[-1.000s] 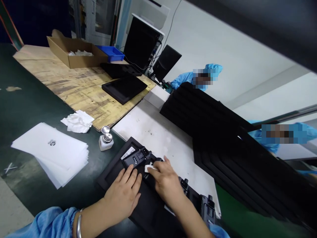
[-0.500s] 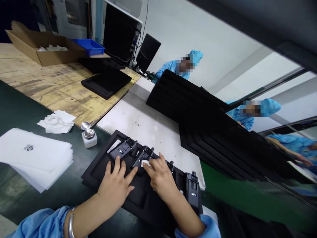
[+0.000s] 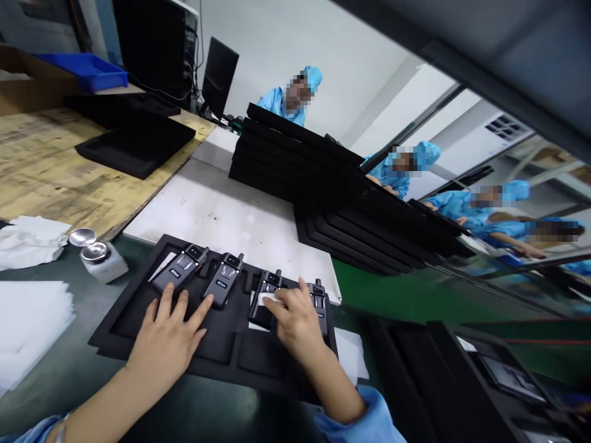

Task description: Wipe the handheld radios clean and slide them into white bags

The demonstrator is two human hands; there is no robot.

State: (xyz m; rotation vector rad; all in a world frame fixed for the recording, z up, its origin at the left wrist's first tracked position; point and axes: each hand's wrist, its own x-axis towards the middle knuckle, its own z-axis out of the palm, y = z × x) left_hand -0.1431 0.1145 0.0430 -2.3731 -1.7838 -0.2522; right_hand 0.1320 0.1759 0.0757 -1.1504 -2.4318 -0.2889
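Note:
A black foam tray [image 3: 133,307] lies on the dark green table in front of me and holds several small black handheld devices side by side. My left hand [image 3: 168,335] rests flat on the tray with fingers spread, its fingertips by the two left devices [image 3: 178,274] [image 3: 224,284]. My right hand [image 3: 295,320] pinches a small white wipe [image 3: 266,299] and presses it on the third device [image 3: 264,301]. A fourth device [image 3: 319,301] lies just right of that hand.
A white solvent dispenser [image 3: 99,258] with a metal cap stands left of the tray, next to crumpled white wipes [image 3: 28,240] and a stack of white sheets [image 3: 28,320]. Tall stacks of black trays [image 3: 323,184] stand behind. More black trays [image 3: 133,144] lie on a wooden board. Several people in blue suits work beyond.
My view has swung to the right. My right hand has moved the wipe along the row, from the second device to the third. My left hand has stayed spread on the tray.

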